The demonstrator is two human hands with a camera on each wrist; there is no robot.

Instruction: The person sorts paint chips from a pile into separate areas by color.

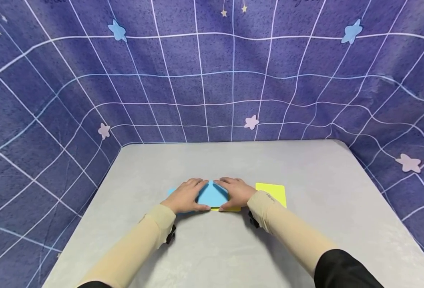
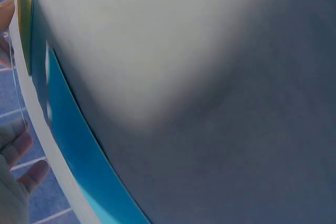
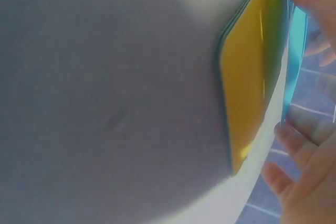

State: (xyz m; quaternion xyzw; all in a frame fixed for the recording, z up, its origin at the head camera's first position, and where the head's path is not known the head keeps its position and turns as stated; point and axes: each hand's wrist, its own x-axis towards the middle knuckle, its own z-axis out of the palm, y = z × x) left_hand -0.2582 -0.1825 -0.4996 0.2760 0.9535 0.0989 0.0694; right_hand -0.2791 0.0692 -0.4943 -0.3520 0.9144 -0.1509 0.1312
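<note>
Near the middle of the table, both hands hold a light blue square card (image 1: 213,195) between them. My left hand (image 1: 187,197) grips its left edge, thumb towards me and fingers at the far corner. On the opposite edge, my right hand (image 1: 236,194) holds it the same way. In the right wrist view the blue card (image 3: 297,51) spans between thumb and fingertips, above a yellow card (image 3: 242,82). Yellow shows under its near edge in the head view. A second blue card (image 2: 79,140) lies flat beneath the left hand, which covers most of it.
Another yellow card (image 1: 274,193) lies just right of the right hand, partly behind the wrist. The pale grey table (image 1: 212,248) is bordered by a purple-blue curtain (image 1: 215,88) with white grid lines and stars, at the back and both sides.
</note>
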